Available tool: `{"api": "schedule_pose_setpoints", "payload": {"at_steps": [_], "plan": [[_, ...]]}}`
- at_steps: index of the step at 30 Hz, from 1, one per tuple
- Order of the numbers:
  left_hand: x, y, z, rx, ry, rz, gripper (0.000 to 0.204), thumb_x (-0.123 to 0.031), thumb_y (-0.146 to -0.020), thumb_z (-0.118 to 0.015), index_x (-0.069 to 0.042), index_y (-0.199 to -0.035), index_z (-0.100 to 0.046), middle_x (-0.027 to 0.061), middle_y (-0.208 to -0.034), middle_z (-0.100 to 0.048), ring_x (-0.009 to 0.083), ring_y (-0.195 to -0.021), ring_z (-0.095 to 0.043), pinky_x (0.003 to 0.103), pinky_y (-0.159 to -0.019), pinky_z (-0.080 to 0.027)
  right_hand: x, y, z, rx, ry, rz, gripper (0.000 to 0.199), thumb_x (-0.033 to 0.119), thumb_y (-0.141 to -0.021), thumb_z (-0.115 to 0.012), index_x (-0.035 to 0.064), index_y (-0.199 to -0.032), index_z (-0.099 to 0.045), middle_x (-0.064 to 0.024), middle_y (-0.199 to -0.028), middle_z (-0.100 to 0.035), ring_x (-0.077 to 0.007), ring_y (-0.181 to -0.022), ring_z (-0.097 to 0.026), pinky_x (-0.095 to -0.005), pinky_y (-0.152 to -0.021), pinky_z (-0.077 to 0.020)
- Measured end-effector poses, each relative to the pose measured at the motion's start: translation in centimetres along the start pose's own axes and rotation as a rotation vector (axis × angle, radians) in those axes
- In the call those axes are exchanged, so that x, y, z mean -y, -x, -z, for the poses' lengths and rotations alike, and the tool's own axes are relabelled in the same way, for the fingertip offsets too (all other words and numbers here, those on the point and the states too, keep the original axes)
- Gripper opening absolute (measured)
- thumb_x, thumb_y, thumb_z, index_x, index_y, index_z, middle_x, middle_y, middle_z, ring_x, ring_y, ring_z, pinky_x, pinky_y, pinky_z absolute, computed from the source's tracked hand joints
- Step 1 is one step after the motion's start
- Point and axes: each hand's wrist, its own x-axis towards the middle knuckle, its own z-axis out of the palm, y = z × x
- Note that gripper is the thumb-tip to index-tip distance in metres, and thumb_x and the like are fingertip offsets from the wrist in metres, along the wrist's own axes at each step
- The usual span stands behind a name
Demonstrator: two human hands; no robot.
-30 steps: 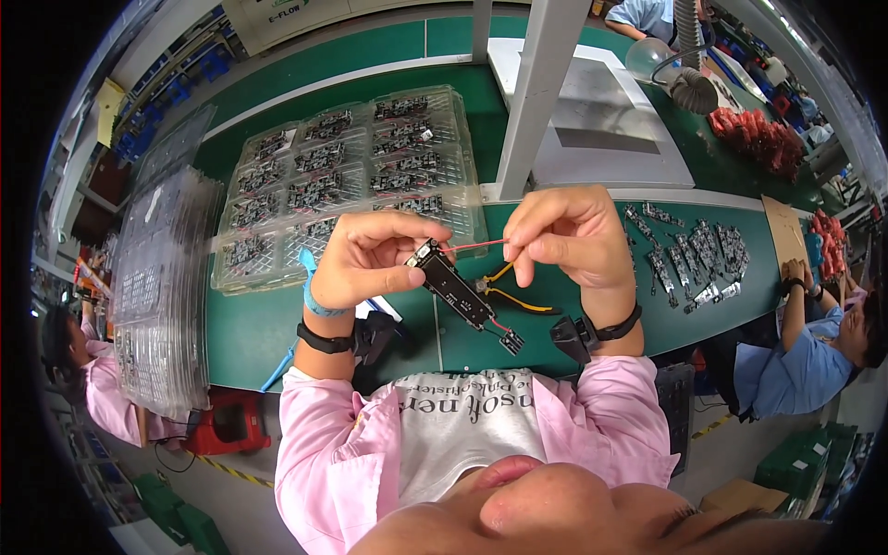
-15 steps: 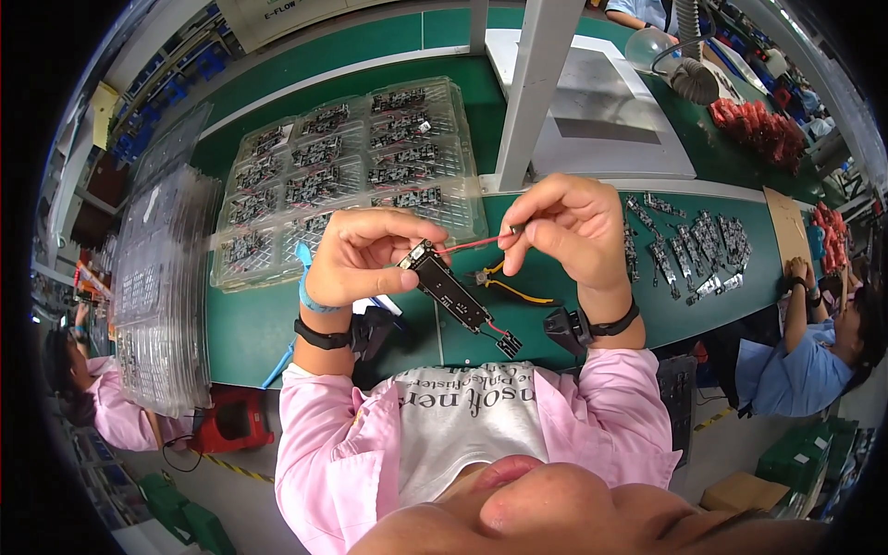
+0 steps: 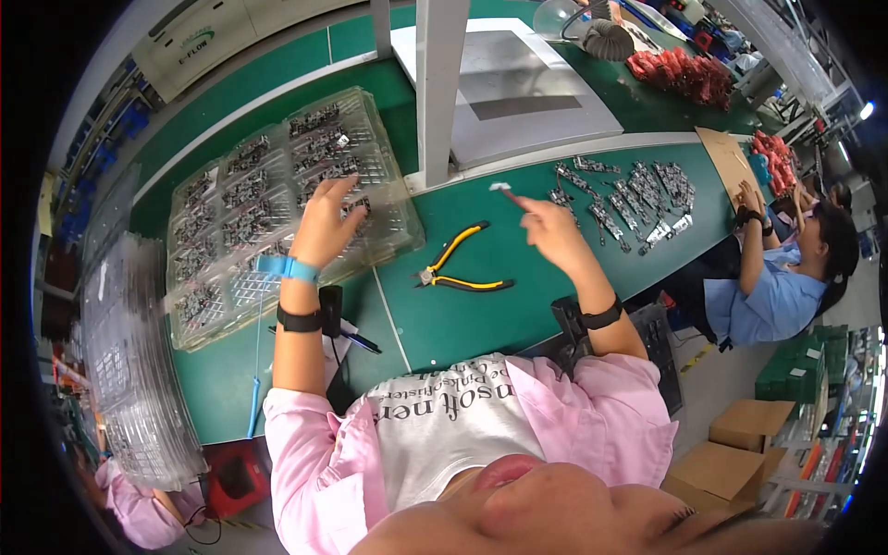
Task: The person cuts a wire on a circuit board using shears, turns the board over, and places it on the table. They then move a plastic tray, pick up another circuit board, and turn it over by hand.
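Note:
My left hand (image 3: 324, 225) reaches over the clear plastic tray (image 3: 390, 139), its fingers stretched and thumb apart beside the small circuit boards (image 3: 319, 166) in the compartments. A blue wrist strap and a black band circle that wrist. Out over the green bench, my right hand (image 3: 558, 239) has its fingers closed around a thin, dark reddish piece with a white end (image 3: 504, 188); blur and the angle hide its kind. Between the hands lie cutting pliers (image 3: 453, 264) with yellow and black handles, touched by neither hand. Rows of small boards (image 3: 638, 199) lie beyond my right hand.
Stacked clear trays (image 3: 139, 342) stand at the left. A grey metal post (image 3: 437, 102) rises behind the bench, before a pale metal panel (image 3: 546, 111). A pen (image 3: 363, 342) lies near my left forearm. At the right a co-worker in a blue shirt (image 3: 772, 291) sits by a cardboard sheet (image 3: 726, 162).
My hands have parted: the left has moved onto the tray, the right farther from the pliers. The black board with red wires is no longer held between them. The whole view has shifted.

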Motion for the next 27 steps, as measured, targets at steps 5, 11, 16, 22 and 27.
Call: {"api": "schedule_pose_setpoints", "payload": {"at_steps": [5, 11, 16, 22, 27], "plan": [[5.0, -0.8, -2.1, -0.058, -0.652, -0.013, 0.042, -0.009, -0.072, -0.057, -0.003, -0.112, -0.048, 0.0185, -0.11, -0.049, 0.0339, -0.104, -0.044, 0.037, -0.089, -0.037, -4.2, 4.0, -0.1, -0.15, 0.475, -0.18, 0.039, 0.009, -0.074, -0.054, -0.0048, -0.11, -0.048, -0.0195, -0.087, -0.054, -0.0324, -0.076, -0.054, -0.0387, -0.067, -0.0448], [3.9, -1.2, -0.9, 0.055, -0.539, 0.02, 0.035, -0.009, -0.07, -0.057, -0.003, -0.103, -0.053, 0.017, -0.102, -0.051, 0.0355, -0.097, -0.045, 0.04, -0.085, -0.038, 1.6, 3.3, 1.6, -0.085, 0.696, -0.046, 0.043, 0.012, -0.073, -0.058, -0.0052, -0.111, -0.046, -0.0202, -0.099, -0.052, -0.0332, -0.085, -0.053, -0.0394, -0.071, -0.0444], [7.8, -1.0, -1.6, -0.144, -0.549, 0.026, 0.028, -0.011, -0.07, -0.055, -0.006, -0.097, -0.055, 0.0148, -0.099, -0.052, 0.0341, -0.093, -0.047, 0.042, -0.081, -0.04, 11.9, -0.2, 3.5, 0.051, 0.064, 0.271, 0.038, 0.009, -0.073, -0.06, -0.0038, -0.107, -0.051, -0.0174, -0.095, -0.056, -0.025, -0.083, -0.057, -0.0305, -0.069, -0.0461], [8.1, -1.2, -1.5, -0.234, -0.6, 0.099, 0.022, -0.012, -0.072, -0.053, -0.007, -0.092, -0.058, 0.0143, -0.099, -0.051, 0.033, -0.093, -0.046, 0.043, -0.079, -0.039, 17.8, -3.1, 2.6, 0.039, -0.225, 0.574, 0.03, 0.007, -0.074, -0.06, -0.0029, -0.102, -0.055, -0.0139, -0.083, -0.06, -0.0184, -0.073, -0.059, -0.026, -0.064, -0.0462], [8.2, -1.0, -1.3, -0.322, -0.633, 0.154, 0.022, -0.013, -0.071, -0.054, -0.008, -0.093, -0.058, 0.0137, -0.099, -0.05, 0.032, -0.095, -0.044, 0.045, -0.079, -0.037, 17.0, -4.1, 1.0, 0.127, -0.297, 0.516, 0.028, 0.009, -0.075, -0.06, -0.0025, -0.1, -0.056, -0.0132, -0.08, -0.061, -0.0173, -0.071, -0.06, -0.026, -0.062, -0.0464]]}}
